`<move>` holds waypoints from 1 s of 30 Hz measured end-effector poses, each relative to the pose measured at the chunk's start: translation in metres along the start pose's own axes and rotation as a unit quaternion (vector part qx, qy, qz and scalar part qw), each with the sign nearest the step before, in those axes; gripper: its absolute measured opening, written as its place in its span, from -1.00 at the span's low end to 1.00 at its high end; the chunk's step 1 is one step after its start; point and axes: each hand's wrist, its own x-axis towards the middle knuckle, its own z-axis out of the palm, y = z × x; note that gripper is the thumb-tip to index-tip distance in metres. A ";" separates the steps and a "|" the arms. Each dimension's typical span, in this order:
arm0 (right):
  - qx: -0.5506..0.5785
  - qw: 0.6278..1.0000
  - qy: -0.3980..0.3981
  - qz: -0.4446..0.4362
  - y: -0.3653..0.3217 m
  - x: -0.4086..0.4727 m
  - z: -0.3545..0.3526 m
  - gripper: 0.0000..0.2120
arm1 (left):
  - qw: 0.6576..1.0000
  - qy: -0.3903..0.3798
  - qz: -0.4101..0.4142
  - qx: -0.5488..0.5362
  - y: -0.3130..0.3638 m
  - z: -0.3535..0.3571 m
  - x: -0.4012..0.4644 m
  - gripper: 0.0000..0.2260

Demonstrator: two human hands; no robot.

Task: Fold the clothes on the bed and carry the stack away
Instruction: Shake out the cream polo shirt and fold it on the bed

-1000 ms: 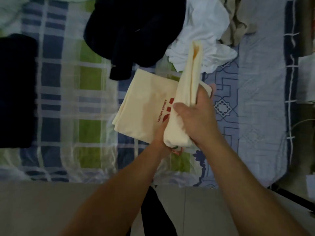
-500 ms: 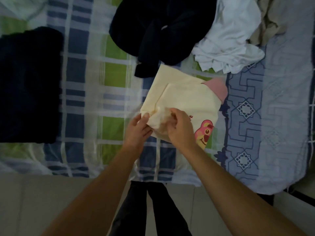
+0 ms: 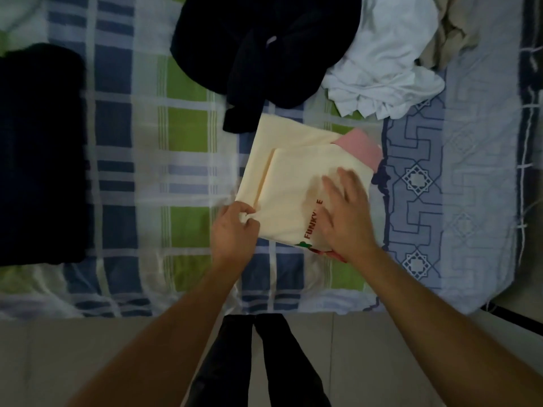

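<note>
While your left hand (image 3: 235, 227) pinches the near-left corner of the folded cream shirt (image 3: 293, 183), your right hand (image 3: 343, 212) lies flat on it, fingers straight. Shirt: on the checked bedsheet (image 3: 117, 171), pink collar (image 3: 360, 146) showing. Beyond: dark garment (image 3: 264, 54), white garment (image 3: 382, 69). Left: dark folded stack (image 3: 41, 154).
</note>
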 end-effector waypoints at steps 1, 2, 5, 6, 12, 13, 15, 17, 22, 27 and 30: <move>-0.030 0.999 0.020 0.014 0.007 0.012 -0.006 -0.40 | 1.000 0.007 -0.004 0.021 0.001 0.000 0.001 -0.87; -0.061 0.998 0.023 0.023 0.015 0.025 -0.010 -0.39 | 0.999 0.012 -0.008 0.041 0.000 -0.001 0.001 -0.89; -0.111 0.993 -0.036 0.021 0.036 0.066 -0.012 -0.36 | 0.998 0.023 -0.009 0.061 -0.007 0.001 0.004 -0.91; -0.123 0.991 -0.059 0.016 0.041 0.077 -0.009 -0.35 | 0.998 0.028 -0.010 0.059 -0.009 0.002 0.005 -0.91; -0.074 0.997 -0.006 0.028 0.052 0.068 0.001 -0.36 | 0.998 0.046 -0.018 0.031 -0.007 0.003 0.012 -0.83; -0.038 0.998 0.044 0.035 0.052 0.051 0.000 -0.38 | 0.999 0.049 -0.018 0.001 -0.006 0.001 0.013 -0.77; 0.088 0.985 0.114 0.096 0.054 0.014 0.003 -0.40 | 0.997 0.053 -0.007 -0.047 -0.001 0.000 0.016 -0.64; 0.251 0.935 0.108 0.226 0.053 -0.017 0.013 -0.40 | 0.997 0.056 -0.014 -0.057 0.006 0.001 0.025 -0.48; 0.507 0.760 0.063 0.400 0.054 -0.017 0.024 -0.51 | 1.000 0.014 -0.010 0.014 0.025 0.009 0.064 -0.25; 0.616 0.705 -0.032 0.349 0.056 0.012 0.028 -0.45 | 0.983 -0.142 -0.080 -0.086 0.030 0.005 0.086 -0.07; 0.633 0.693 -0.042 0.342 0.056 0.002 0.023 -0.52 | 0.959 -0.186 -0.103 -0.188 0.030 -0.001 0.072 -0.19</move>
